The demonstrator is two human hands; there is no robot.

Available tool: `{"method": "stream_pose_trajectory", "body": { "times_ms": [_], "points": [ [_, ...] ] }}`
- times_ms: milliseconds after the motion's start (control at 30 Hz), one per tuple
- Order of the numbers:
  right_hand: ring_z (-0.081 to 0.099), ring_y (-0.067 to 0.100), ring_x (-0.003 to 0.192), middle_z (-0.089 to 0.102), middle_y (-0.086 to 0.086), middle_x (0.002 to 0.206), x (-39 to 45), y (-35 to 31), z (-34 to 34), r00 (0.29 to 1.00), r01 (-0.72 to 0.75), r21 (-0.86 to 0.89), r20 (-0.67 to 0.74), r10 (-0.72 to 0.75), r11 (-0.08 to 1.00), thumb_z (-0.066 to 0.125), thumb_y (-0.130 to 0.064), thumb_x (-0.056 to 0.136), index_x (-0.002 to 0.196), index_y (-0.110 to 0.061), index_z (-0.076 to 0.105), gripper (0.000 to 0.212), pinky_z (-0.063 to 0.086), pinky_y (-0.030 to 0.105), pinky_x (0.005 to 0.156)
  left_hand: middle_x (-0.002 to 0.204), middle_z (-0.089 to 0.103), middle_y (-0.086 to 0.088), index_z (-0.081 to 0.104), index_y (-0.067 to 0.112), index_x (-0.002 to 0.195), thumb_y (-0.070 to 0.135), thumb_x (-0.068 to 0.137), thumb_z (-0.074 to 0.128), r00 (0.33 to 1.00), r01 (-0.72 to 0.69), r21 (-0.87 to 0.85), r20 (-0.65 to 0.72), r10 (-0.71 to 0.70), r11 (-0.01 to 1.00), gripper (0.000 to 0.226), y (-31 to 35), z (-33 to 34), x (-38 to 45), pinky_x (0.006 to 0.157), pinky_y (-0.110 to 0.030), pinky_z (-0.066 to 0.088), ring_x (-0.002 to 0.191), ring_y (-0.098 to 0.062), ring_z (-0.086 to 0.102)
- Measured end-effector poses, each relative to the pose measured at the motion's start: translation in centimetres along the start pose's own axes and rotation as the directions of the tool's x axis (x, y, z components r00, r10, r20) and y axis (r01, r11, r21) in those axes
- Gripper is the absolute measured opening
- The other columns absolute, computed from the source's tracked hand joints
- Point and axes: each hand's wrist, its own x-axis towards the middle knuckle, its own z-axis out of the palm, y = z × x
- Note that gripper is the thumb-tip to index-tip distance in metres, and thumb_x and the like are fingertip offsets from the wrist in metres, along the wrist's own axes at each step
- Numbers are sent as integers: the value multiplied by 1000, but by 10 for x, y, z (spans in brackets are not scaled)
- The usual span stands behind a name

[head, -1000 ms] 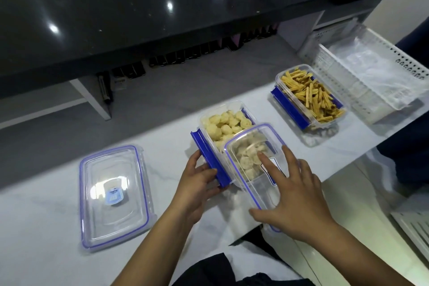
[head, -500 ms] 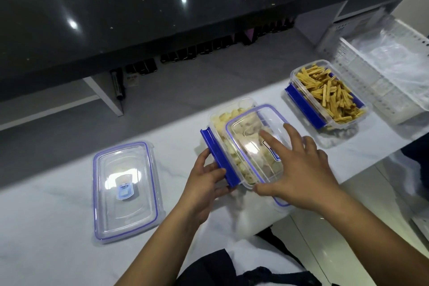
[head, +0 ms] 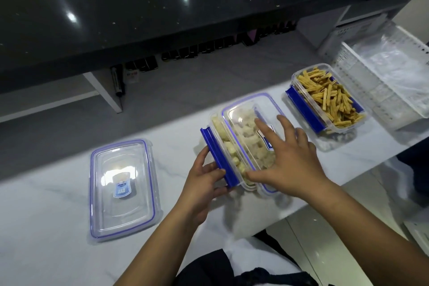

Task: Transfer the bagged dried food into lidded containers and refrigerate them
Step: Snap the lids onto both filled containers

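My right hand [head: 293, 165] lies flat on the clear lid [head: 246, 127], fingers spread wide and pressing down, the thumb stretched out along the near edge. Nothing is clenched; the palm and fingertips simply rest on the plastic. The lid sits over the middle container [head: 217, 132], shifted a little to the right, so a strip of pale round dried pieces [head: 228, 148] shows uncovered along the left side.

My left hand [head: 204, 181] is at the container's left side, fingers curled loosely around the blue latch flap [head: 218, 158], thumb above and fingertips touching its near end. It is a light grip, not a closed fist.

The container stands on the white marble counter [head: 46, 227]. A second lid [head: 121, 189] lies flat to the left, well apart. To the right, a second open container [head: 299, 78] holds tan dried strips [head: 332, 97], just beside a white perforated basket [head: 355, 81] with clear plastic bags [head: 394, 62] in it.
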Motion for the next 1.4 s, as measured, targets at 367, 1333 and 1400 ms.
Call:
{"method": "stream_pose_trajectory", "body": {
  "times_ms": [367, 1333, 1400],
  "points": [
    [0, 46, 146, -15, 4, 166, 12, -12, 53, 997, -10, -132, -75, 0, 991, 23, -93, 62, 147, -49, -21, 106, 16, 60, 114, 115, 73, -10, 44, 36, 143, -3, 93, 57, 1000, -10, 26, 2, 10, 1000, 65, -4, 3, 2, 79, -45, 62, 96, -29, 74],
    [-5, 19, 154, 1, -5, 168, 72, 0, 36, 919, 371, -123, -93, -383, 921, 22, -50, 102, 158, -36, 11, 58, -4, 51, 122, 112, 73, -12, 47, 39, 141, 6, 93, 62, 989, -54, 95, -133, 66, 994, 60, -12, 15, -5, 62, -28, 55, 83, -26, 75],
    [-7, 20, 154, -1, -3, 168, 74, 1, 38, 911, 391, -132, -86, -404, 911, 20, -50, 102, 158, -34, 9, 59, -6, 51, 123, 114, 72, -10, 46, 40, 141, 6, 94, 62, 982, -54, 91, -177, 69, 994, 61, -14, 20, -9, 65, -29, 57, 85, -23, 76]
  ]
}}
